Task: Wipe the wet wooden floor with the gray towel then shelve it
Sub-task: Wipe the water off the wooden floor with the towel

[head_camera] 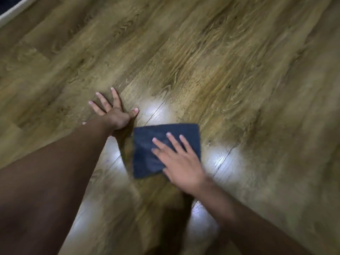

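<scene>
A folded dark gray towel (147,150) lies flat on the wooden floor (211,67) in the lower middle of the view. My right hand (181,162) rests on top of its right half, palm down with the fingers spread, pressing it to the floor. My left hand (114,111) is planted flat on the bare boards just left of the towel, fingers fanned out, holding nothing. Bright glare patches shine on the boards around the towel. The picture is motion-blurred.
A pale skirting edge (14,11) with a dark surface behind it crosses the top left corner. Wood-grain planks run diagonally across the whole view, and both bare forearms reach in from the bottom.
</scene>
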The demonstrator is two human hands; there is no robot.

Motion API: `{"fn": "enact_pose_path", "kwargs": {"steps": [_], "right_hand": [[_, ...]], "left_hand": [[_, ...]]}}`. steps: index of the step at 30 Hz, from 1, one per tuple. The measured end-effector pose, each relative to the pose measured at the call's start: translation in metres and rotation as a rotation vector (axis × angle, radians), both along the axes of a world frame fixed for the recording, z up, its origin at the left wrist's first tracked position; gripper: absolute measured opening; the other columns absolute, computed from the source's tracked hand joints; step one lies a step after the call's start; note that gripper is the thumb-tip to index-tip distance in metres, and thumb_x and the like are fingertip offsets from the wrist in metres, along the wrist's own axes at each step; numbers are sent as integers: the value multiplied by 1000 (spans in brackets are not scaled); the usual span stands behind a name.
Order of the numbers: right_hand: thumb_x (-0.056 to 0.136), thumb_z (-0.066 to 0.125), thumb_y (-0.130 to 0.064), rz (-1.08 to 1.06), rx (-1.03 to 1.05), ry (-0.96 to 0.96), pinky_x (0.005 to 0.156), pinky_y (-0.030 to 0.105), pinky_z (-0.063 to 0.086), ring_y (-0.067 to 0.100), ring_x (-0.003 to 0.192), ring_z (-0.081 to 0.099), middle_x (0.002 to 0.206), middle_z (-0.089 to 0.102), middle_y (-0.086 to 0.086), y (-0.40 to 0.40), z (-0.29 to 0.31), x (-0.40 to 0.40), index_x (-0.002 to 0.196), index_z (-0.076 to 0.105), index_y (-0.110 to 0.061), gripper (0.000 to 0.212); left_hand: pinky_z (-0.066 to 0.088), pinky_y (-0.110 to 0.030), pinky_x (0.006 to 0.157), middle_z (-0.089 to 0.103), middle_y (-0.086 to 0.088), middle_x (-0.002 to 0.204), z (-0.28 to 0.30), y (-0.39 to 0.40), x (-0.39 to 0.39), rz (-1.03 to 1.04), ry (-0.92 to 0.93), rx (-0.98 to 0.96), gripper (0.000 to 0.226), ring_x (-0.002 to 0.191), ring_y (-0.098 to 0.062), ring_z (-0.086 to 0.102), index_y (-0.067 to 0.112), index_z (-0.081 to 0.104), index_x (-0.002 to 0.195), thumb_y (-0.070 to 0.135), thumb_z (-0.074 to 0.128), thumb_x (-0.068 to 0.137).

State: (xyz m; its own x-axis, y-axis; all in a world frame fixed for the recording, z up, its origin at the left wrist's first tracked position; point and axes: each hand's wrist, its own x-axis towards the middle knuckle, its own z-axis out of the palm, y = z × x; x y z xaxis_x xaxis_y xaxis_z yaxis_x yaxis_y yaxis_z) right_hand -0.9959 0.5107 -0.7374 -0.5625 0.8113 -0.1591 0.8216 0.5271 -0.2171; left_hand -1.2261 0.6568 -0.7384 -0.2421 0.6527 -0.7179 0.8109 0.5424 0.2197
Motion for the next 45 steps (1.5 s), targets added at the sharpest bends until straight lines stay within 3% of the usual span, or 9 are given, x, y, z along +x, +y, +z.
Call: {"fn": "enact_pose_path", "kwargs": {"steps": [5, 9, 15, 20, 23, 26, 29, 38, 45], "right_hand": [[94, 56, -29, -557, 21, 42, 124, 48, 6, 27, 153, 12, 165, 21, -7, 98, -4, 100, 152, 34, -23, 62], [99, 49, -31, -829, -27, 143, 123, 49, 3, 28, 153, 7, 164, 23, 1, 113, -1, 123, 155, 24, -19, 63], [86, 65, -23, -520, 25, 53, 123, 52, 9, 31, 152, 14, 164, 24, -5, -46, 13, 37, 151, 38, -21, 70], [90, 56, -26, -70, 20, 114, 112, 54, 35, 31, 144, 37, 153, 45, -7, -208, -3, -20, 124, 64, -32, 36], [102, 41, -27, 8, 52, 168, 109, 50, 41, 27, 141, 43, 152, 47, -9, -205, -7, -3, 121, 62, -35, 30], [91, 51, -37, 119, 43, -71, 118, 50, 31, 28, 145, 36, 159, 37, -7, -152, -1, 46, 138, 52, -32, 47], [87, 56, -37, 144, 2, -113, 121, 48, 22, 28, 150, 25, 163, 28, -6, -94, 6, 97, 145, 46, -28, 60], [97, 53, -27, -926, 27, 118, 122, 50, 13, 36, 149, 20, 160, 31, 6, 45, 10, 214, 150, 35, -17, 56], [89, 59, -21, -854, 52, 79, 123, 53, 9, 32, 152, 14, 162, 29, 0, -51, 16, 135, 145, 42, -19, 59]], "left_hand": [[-10, -64, 119, -45, -3, 157, -5, -1, -2, 26, 5, 75, 109, 143, -41, -39, 45, -25, 153, 77, 54, 85], [-6, -73, 115, -40, -4, 160, -8, -8, 4, -16, 55, 160, 100, 145, -40, -37, 46, -17, 155, 77, 49, 88], [-12, -80, 107, -25, 6, 167, -6, -32, 7, -114, 71, 268, 72, 151, -31, -28, 52, 3, 157, 62, 43, 98], [-12, -63, 118, 39, 7, 160, -21, -130, 82, -205, -107, 727, 42, 155, -14, 15, 32, 60, 136, 42, 43, 98], [-8, -55, 119, 36, 7, 162, -41, -150, 101, -395, 81, 811, 45, 155, -17, 16, 36, 54, 137, 47, 42, 95], [-3, -57, 119, 35, 6, 162, -48, -144, 99, -416, 155, 821, 45, 154, -18, 17, 37, 50, 138, 49, 41, 95], [0, -61, 119, 33, 5, 163, -48, -143, 101, -423, 173, 812, 47, 154, -19, 16, 37, 48, 140, 49, 39, 96], [-4, -63, 120, 26, 5, 166, -41, -145, 103, -414, 167, 779, 50, 156, -20, 8, 37, 42, 146, 50, 34, 99], [-2, -66, 120, 26, 4, 166, -40, -144, 104, -421, 177, 761, 52, 156, -22, 9, 35, 43, 147, 50, 33, 99]]}}
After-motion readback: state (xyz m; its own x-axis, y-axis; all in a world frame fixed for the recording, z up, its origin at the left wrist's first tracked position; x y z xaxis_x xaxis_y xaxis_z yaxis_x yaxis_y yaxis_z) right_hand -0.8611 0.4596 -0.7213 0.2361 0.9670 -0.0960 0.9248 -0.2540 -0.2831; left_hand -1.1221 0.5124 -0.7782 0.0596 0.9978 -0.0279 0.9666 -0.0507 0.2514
